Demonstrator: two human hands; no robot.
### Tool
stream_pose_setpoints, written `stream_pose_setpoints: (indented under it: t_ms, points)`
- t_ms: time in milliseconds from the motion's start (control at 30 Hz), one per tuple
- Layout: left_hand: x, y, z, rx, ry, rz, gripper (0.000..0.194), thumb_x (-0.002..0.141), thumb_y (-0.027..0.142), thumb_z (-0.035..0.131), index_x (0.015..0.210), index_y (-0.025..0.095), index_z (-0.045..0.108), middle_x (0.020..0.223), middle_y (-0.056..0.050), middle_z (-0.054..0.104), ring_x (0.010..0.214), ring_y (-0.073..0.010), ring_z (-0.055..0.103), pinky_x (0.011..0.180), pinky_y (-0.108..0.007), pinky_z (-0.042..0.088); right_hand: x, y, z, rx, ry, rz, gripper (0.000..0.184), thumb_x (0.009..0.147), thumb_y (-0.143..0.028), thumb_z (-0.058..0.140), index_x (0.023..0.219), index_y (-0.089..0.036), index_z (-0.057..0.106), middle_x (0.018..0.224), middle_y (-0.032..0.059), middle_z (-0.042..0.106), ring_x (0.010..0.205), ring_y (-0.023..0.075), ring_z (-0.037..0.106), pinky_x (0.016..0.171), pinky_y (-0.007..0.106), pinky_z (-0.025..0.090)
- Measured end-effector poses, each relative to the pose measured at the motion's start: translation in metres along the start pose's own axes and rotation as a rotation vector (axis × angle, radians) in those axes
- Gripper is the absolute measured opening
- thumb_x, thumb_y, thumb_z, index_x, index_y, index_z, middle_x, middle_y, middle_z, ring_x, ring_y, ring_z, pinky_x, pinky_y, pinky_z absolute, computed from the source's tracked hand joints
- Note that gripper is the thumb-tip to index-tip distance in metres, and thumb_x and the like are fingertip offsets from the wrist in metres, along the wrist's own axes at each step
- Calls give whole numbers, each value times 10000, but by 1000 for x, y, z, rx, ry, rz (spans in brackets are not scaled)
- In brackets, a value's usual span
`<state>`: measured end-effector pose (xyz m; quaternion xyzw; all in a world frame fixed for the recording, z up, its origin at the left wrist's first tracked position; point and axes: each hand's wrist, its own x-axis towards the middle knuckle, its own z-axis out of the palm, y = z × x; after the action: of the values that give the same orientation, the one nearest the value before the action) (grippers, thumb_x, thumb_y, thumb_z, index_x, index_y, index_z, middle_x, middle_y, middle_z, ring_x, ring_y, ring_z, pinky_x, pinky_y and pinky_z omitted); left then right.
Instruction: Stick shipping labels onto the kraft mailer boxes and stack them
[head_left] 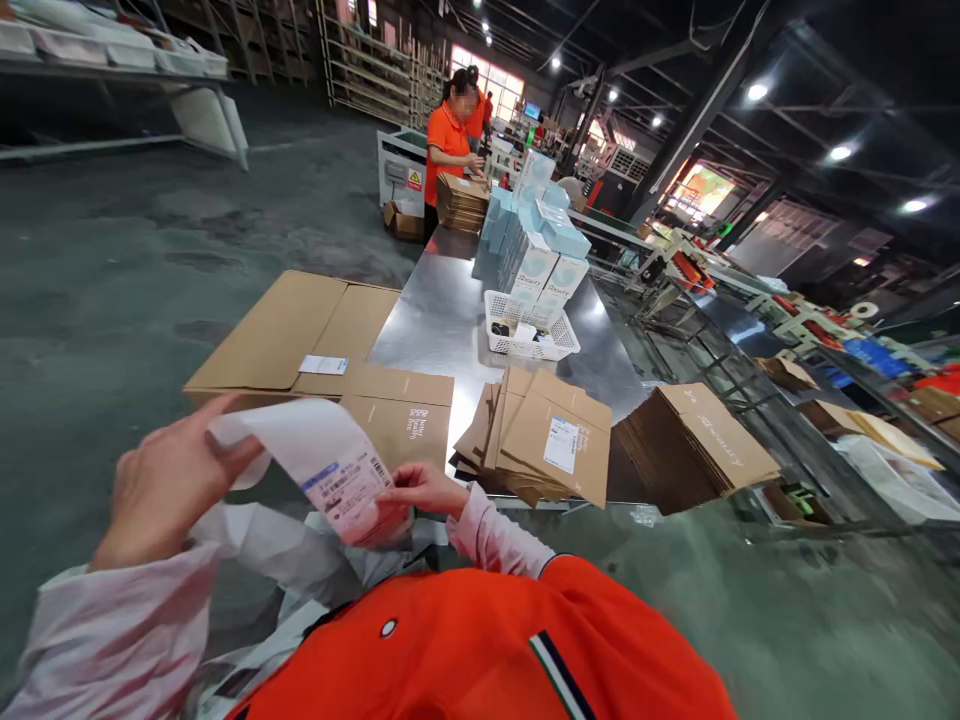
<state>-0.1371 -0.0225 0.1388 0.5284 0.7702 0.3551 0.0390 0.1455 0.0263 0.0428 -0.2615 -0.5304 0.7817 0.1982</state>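
Left hand (169, 478), lower left of frame: thumb and fingers clamped on the upper left end of a white label strip (311, 435). Right hand (431, 490), lower center: thumb and fingertips pinched on the strip's right edge, beside the printed part. Strip hangs between both hands, lower center-left, curved, print facing up; blue band and barcode visible, small text too small to read. Loose white paper (292, 550) bunched below it.

Just above the hands, center-left: large flattened carton (262, 335), partly on the metal table (435, 310), with a white label (323, 365) lying on it. Lower center of frame: fanned pile of flat cartons (555, 435), top one bearing a label (561, 445). Right of that, a neater carton stack (709, 435), tilted, white print on top.

Middle of frame: white basket (534, 345) with small items inside, hard to tell which. Blue-and-white boxes (536, 265) stacked just behind it. Top center: co-worker (448, 140) in an orange shirt, at the table's far end, beside another carton stack (461, 205). Upper left: shelf (127, 75) with white trays (105, 48).
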Motion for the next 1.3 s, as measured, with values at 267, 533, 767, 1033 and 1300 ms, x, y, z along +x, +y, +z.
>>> stream_pose_setpoints:
  t_ms: [267, 533, 767, 1033, 1300]
  points:
    - [-50, 30, 14, -172, -295, 135, 474, 708, 513, 518, 986, 246, 792, 1093, -66, 781, 1097, -285, 717, 1046, -395, 530, 16, -17, 26, 137, 126, -72, 571, 511, -616, 902, 822, -165, 743, 770, -10, 688, 703, 106, 580, 706, 239, 490]
    - [-51, 32, 30, -395, -149, -259, 523, 586, 499, 603, 945, 167, 790, 1065, -113, 776, 1038, -330, 717, 1013, -451, 546, 6, -13, 38, 143, 139, -99, 527, 540, -584, 909, 813, -160, 757, 809, 6, 714, 763, 123, 607, 799, 273, 511]
    - [-54, 41, 29, -703, -182, -353, 383, 518, 405, 775, 817, 167, 783, 891, -88, 783, 810, -240, 717, 722, -284, 596, 13, -25, 42, 89, 137, -126, 600, 572, -643, 873, 893, -159, 721, 822, 9, 694, 732, 122, 603, 730, 267, 517]
    - [-60, 51, 44, -813, -327, -440, 498, 426, 577, 897, 651, 162, 738, 788, -100, 765, 768, -257, 684, 715, -313, 576, 15, -42, 36, -584, 572, -383, 498, 693, -459, 874, 1056, -154, 722, 1086, 106, 677, 980, 201, 633, 881, 326, 537]
    - [-73, 53, 70, -692, -312, -468, 455, 499, 579, 821, 680, 168, 748, 737, -68, 739, 726, -221, 645, 649, -259, 513, 13, -45, 16, -832, 317, -327, 202, 920, -275, 644, 1019, -216, 810, 1060, 89, 781, 1029, 231, 719, 955, 349, 536]
